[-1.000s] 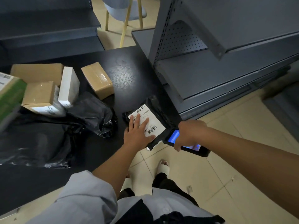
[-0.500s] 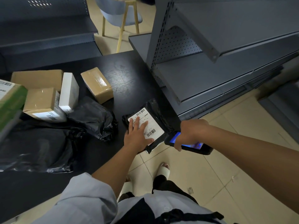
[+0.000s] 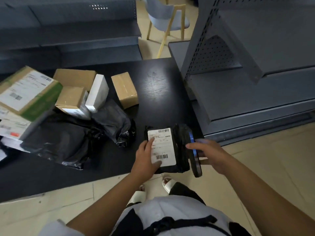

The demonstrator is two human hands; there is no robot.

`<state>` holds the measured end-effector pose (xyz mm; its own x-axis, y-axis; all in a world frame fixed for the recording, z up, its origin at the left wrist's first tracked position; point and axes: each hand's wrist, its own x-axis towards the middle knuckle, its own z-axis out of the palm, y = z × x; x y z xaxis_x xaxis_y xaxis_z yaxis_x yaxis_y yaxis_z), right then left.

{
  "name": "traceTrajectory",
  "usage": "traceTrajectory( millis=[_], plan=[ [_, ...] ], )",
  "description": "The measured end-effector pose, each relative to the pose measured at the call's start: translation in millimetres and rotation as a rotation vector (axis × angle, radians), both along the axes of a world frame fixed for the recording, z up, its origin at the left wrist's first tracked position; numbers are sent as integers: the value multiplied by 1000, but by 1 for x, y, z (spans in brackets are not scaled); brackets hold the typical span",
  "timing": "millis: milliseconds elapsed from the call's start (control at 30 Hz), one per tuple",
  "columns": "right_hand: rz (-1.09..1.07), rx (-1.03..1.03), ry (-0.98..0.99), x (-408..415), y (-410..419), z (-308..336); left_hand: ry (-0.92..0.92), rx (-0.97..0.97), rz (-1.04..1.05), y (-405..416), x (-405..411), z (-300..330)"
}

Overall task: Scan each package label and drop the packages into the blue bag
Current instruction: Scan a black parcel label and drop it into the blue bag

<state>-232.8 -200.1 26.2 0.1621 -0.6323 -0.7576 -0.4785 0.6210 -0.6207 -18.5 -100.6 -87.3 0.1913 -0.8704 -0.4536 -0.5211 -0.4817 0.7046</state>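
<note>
As it lies, black package (image 3: pixel 179 150), white barcoded label (image 3: pixel 162 145)

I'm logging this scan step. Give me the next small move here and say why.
Probably tilt the handheld scanner so its front faces the white label, then scan. The right hand holds it edge-on beside the black package, which lies at the black table edge. The left hand rests flat on the label, near the lower barcode, so its fingers may need shifting.

We see a black tabletop (image 3: pixel 158 86) carrying brown boxes (image 3: pixel 125 90), a green-and-white box (image 3: pixel 29 94) far left, black poly bags (image 3: pixel 114 123), and a white barcoded label (image 3: pixel 162 147) on the near black package (image 3: pixel 180 147)
</note>
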Motion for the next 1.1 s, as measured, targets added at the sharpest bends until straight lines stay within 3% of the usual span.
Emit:
traceTrajectory(
  millis=[100,200,467,667,1100],
  plan=[
    [-72,4,-60,3,-10,-23,340,100,386,4,-8,11],
    [-40,21,-93,1,-20,-44,458,199,577,-6,-17,25],
    [170,139,-220,0,-43,-79,540,280,795,-17,-40,28],
    [323,205,-261,2,-48,-73,578,238,899,0,-55,36],
    [683,269,-380,80,17,-23,591,55,1251,131,-14,89]
  ],
)
